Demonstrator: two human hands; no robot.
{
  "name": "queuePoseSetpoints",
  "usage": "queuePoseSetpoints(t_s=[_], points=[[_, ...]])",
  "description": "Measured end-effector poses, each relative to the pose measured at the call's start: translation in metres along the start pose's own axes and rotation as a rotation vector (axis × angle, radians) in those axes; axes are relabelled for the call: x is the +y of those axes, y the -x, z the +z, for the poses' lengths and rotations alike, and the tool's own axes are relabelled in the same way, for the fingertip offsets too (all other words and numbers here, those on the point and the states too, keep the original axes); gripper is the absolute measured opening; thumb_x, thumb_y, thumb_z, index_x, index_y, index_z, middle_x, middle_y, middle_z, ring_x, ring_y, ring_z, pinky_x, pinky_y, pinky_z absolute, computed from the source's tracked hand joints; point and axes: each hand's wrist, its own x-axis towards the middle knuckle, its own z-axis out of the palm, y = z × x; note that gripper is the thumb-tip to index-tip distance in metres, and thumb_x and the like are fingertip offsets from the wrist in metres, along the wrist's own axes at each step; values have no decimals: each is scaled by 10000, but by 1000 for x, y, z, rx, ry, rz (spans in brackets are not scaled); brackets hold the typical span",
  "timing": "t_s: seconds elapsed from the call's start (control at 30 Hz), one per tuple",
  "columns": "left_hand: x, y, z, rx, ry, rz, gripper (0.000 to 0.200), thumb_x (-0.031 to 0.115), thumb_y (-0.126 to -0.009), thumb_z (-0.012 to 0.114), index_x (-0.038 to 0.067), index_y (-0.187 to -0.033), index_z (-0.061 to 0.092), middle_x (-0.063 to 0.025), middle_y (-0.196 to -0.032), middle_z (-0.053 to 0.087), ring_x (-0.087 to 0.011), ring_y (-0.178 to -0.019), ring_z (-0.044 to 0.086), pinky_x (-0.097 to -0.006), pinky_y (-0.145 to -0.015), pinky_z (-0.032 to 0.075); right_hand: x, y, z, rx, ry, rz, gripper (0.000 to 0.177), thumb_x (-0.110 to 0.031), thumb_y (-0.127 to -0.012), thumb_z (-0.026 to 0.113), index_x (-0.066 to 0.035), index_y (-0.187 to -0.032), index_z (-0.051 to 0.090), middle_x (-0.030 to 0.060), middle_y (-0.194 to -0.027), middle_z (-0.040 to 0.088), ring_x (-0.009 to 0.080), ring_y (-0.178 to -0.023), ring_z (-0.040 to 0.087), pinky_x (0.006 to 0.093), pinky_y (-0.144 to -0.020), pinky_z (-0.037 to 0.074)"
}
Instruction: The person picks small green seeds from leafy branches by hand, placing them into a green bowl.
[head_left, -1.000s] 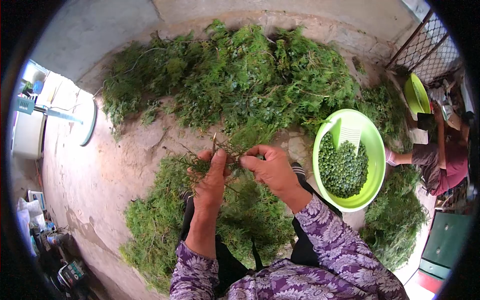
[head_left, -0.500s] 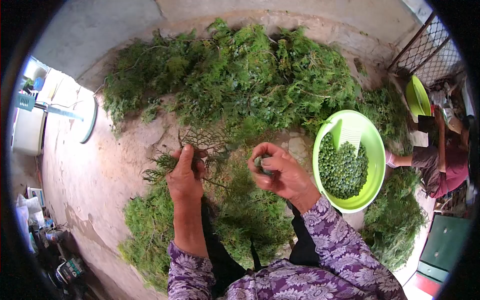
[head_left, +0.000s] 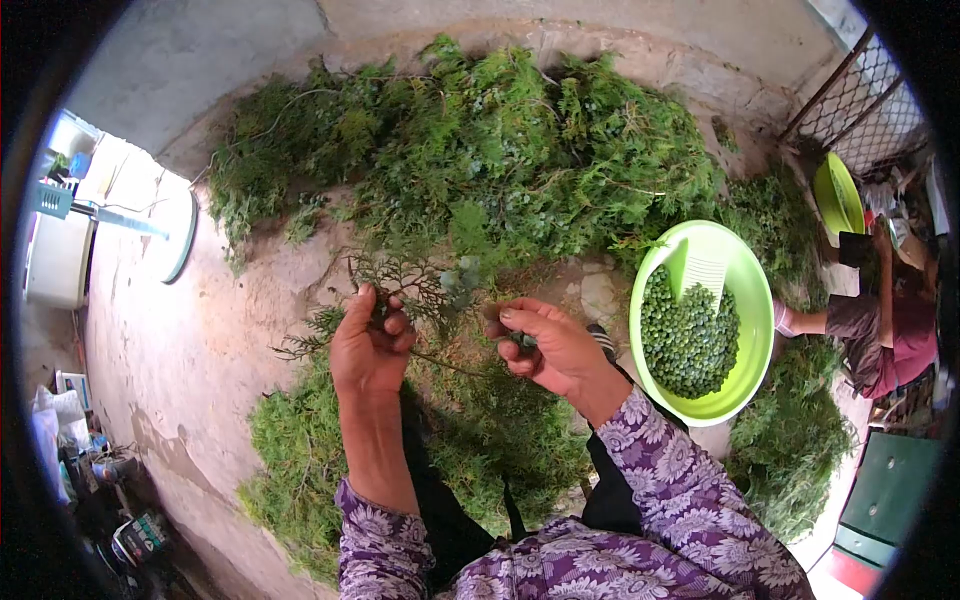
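My left hand (head_left: 372,350) is closed around a sprig of evergreen (head_left: 405,280), whose thin flat sprays fan out above and beside the fingers. Pale green cones (head_left: 460,280) hang at the sprig's right side, slightly blurred. My right hand (head_left: 555,350) is a short way to their right, its fingers curled over small green cones that show in part at the palm. A light green basin (head_left: 755,335) stands right of this hand, partly filled with round green cones (head_left: 690,345). A ribbed panel shows on the basin's inner far side.
Cut evergreen branches (head_left: 480,150) are heaped along the wall, with more greenery (head_left: 490,430) between my legs. At the right sits another person (head_left: 900,330), near a second green basin (head_left: 838,195). A fan-like stand (head_left: 178,235) is on the left.
My right hand has turned and its fingertips reach further left toward the sprig. Cones on the sprig now show between the hands. My left hand keeps its hold, shifted slightly.
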Motion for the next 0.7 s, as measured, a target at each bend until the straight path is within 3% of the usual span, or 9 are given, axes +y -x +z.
queuePoseSetpoints(t_s=[0.13,0.27,0.33,0.57,0.7], points=[[-2,1,2,-35,15,-22,123,205,-839,534,99,-827,473,-60,-765,528,-118,-549,429,-250,-451,315,10,-8,8,138,115,43,196,-104,-822,534,-51,-1010,533,45,-788,566,102,-630,520,196,-437,356],[-1,3,4,-50,9,-23,127,203,-836,536,91,-832,477,-60,-762,525,-118,-547,427,-245,-448,315,21,-16,4,59,272,120,161,-156,-817,549,-88,-961,567,54,-900,601,99,-645,530,224,-465,369],[0,4,3,-76,9,-31,115,203,-835,538,102,-847,484,-60,-763,526,-117,-548,431,-241,-445,315,23,-17,10,13,245,146,215,-81,-796,553,-60,-1006,516,33,-819,550,121,-636,531,214,-460,368],[-1,4,2,-48,25,-98,103,213,-836,537,120,-846,493,-58,-767,531,-119,-542,436,-240,-440,317,27,-18,17,-61,77,107,165,-56,-788,537,-71,-950,513,11,-814,527,117,-619,525,212,-461,356],[1,2,0,-66,53,-86,119,224,-840,531,111,-843,494,-57,-765,532,-115,-533,434,-243,-438,316,29,-22,13,-112,51,43,164,-73,-789,559,-72,-948,515,-3,-730,532,92,-596,524,198,-456,362]])
